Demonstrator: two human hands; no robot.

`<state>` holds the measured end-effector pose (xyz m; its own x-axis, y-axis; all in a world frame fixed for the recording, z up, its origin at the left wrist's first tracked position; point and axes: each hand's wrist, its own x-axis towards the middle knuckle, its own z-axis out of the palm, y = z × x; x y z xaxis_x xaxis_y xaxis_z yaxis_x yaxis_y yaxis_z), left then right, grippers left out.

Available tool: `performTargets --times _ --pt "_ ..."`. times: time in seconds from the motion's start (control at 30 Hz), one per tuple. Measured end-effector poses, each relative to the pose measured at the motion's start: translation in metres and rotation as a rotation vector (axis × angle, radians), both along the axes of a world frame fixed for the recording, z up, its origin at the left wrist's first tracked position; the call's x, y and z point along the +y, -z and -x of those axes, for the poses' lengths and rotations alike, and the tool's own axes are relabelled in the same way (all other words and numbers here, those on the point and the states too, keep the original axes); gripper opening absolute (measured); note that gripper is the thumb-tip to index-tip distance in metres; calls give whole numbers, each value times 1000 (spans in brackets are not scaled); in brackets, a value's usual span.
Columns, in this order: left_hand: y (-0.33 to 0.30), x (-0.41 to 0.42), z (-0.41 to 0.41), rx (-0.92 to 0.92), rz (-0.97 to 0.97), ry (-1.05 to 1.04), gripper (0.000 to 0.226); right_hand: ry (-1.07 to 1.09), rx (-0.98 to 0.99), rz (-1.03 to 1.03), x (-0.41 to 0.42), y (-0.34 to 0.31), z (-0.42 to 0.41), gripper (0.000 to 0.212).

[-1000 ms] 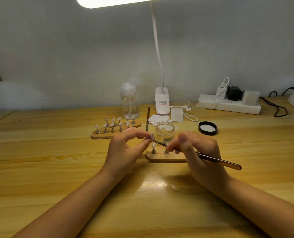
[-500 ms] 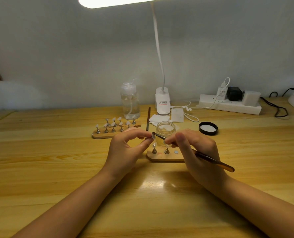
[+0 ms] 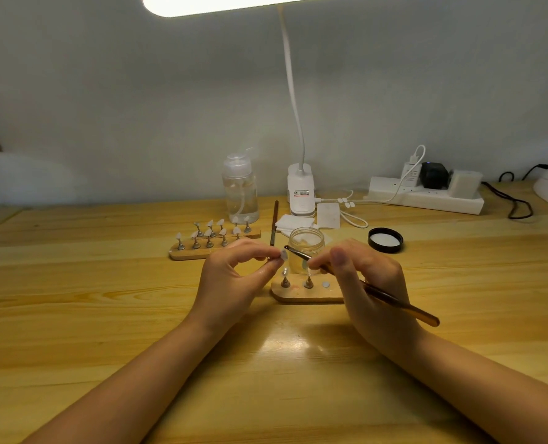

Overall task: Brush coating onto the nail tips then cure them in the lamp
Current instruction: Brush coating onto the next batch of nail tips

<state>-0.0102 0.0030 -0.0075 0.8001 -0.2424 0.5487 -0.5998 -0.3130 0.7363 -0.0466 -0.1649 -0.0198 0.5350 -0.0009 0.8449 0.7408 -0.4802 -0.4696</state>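
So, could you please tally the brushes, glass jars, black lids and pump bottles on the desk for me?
Brushes: 2 (held brush, lying brush)
Glass jar: 1
Black lid: 1
Pump bottle: 1
Total: 5

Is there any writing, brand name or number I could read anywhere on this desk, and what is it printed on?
No text here can be read.
Desk lamp base: a small label with red and dark print, too small and blurred to read.
Power strip, pump bottle, glass jar, black lid: no lettering visible.
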Motion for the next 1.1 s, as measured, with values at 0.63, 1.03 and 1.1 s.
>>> performTargets --times 0.63,1.03,1.1 --pt "0 -1 -2 26 2 -22 23 -54 37 -70 -1 0 2 49" --pt "0 -2 -1 46 18 -25 23 -7 5 27 1 2 -3 43" --pt "0 -1 0 44 18 -25 24 -13 12 11 0 2 -1 47"
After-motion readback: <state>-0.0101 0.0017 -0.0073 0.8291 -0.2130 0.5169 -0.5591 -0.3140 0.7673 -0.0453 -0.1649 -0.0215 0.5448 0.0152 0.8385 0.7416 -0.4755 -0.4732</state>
